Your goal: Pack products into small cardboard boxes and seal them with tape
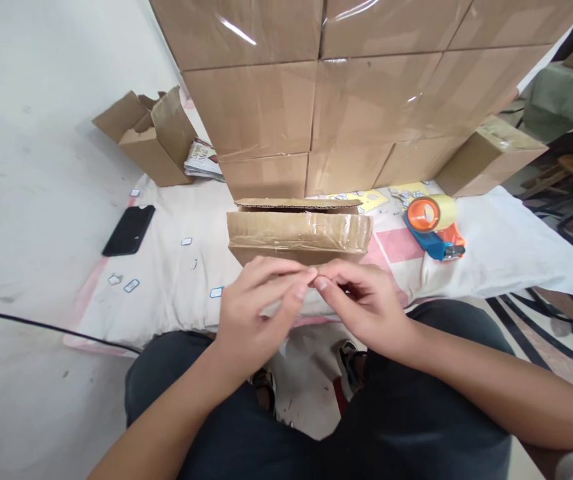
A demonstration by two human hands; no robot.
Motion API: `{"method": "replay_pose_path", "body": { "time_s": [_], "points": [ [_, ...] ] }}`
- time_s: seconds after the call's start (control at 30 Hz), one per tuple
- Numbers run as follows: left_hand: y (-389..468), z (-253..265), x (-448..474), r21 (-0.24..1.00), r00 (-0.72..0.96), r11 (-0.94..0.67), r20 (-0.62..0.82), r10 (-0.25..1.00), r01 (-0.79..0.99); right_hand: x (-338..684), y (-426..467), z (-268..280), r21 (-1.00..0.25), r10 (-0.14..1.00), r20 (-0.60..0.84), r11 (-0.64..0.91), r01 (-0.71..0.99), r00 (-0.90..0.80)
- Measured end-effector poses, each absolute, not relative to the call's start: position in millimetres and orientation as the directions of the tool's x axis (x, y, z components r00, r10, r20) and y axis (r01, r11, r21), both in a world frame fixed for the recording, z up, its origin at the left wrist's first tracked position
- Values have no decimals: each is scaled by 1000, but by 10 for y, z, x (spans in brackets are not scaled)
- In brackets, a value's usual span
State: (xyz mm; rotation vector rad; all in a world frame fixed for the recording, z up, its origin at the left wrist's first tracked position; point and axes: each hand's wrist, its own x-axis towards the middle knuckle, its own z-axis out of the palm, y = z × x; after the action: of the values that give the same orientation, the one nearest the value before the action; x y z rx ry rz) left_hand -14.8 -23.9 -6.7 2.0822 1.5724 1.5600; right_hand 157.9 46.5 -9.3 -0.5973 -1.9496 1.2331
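Observation:
My left hand (261,303) and my right hand (366,300) meet at the fingertips above the table's near edge. Thumbs and forefingers press together in a pinch on both sides; anything between them is too small or hidden to make out. Just beyond the fingers lies a cardboard box (296,230) with clear tape along its near face and a flap raised slightly at the back. To the right of it, a tape dispenser (434,243) in blue and orange carries a roll of clear yellowish tape (446,210).
Taped cartons (261,110) form a tall stack behind the box. At the left stand an opened carton (151,150), some printed packets (200,160) and a black phone-like object (129,230). Another carton (489,157) leans at the right. A patterned cloth (166,287) covers the table.

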Motion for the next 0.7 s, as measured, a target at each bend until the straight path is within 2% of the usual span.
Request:
{"method": "replay_pose_path", "body": {
  "time_s": [0.1,0.23,0.3,0.4,0.47,0.5,0.57,0.7],
  "points": [
    [-234,-15,-200,735,-164,-389,555,815,555,1600,476,-97,-872,667,363,490,16,-650],
    [-229,-5,-191,689,-130,-409,587,799,598,1597,479,-69,-901,664,324,433,-8,-674],
    [-230,-35,-170,575,-104,-448,686,720,684,1579,463,-48,-951,698,241,307,-23,-675],
    [-232,-86,-164,254,65,-466,822,566,848,1549,431,-22,-995,720,97,86,-50,-687],
    [-232,-100,-174,83,197,-462,829,523,883,1535,424,-17,-998,718,55,9,-69,-694],
    [-232,-97,-176,66,225,-471,815,534,880,1531,428,-21,-997,721,54,-3,-82,-691],
    [-231,-78,-167,170,203,-496,766,610,851,1523,446,-38,-995,735,80,15,-102,-674],
    [-232,-39,-121,475,-38,-397,677,735,785,1516,490,-74,-985,776,170,135,-103,-608]
  ]
}}
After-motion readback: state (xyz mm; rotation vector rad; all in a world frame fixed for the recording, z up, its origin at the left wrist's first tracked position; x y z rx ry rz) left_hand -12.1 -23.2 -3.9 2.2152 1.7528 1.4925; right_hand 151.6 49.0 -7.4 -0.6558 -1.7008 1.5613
